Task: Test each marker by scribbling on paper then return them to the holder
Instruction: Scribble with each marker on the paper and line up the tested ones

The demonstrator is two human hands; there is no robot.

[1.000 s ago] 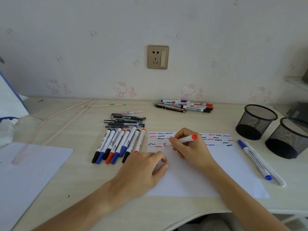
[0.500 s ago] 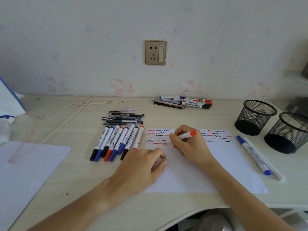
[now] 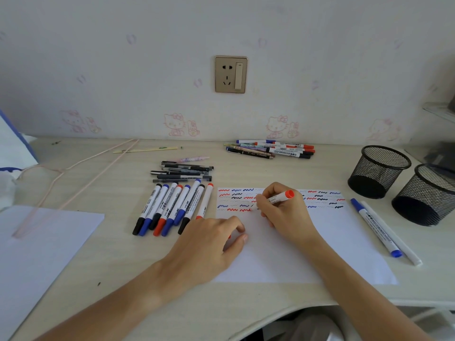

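rightward crept right hand (image 3: 285, 212), black holders (image 3: 379, 172) beyond.

The right hand (image 3: 283, 212) with the red marker (image 3: 279, 197) has shifted a little along the third row of squiggles on the paper (image 3: 320, 242), and the red scribble beside its fingers has grown. The left hand (image 3: 209, 244) has eased slightly toward the paper's left edge.

Desk beneath cartoon-cat wallpaper

A gold wall socket (image 3: 231, 74) sits above the desk (image 3: 103, 262). A pink wire hanger (image 3: 73, 173) lies at left, partly over a blank sheet (image 3: 37, 247), with a chopstick (image 3: 145, 149) near the wall.
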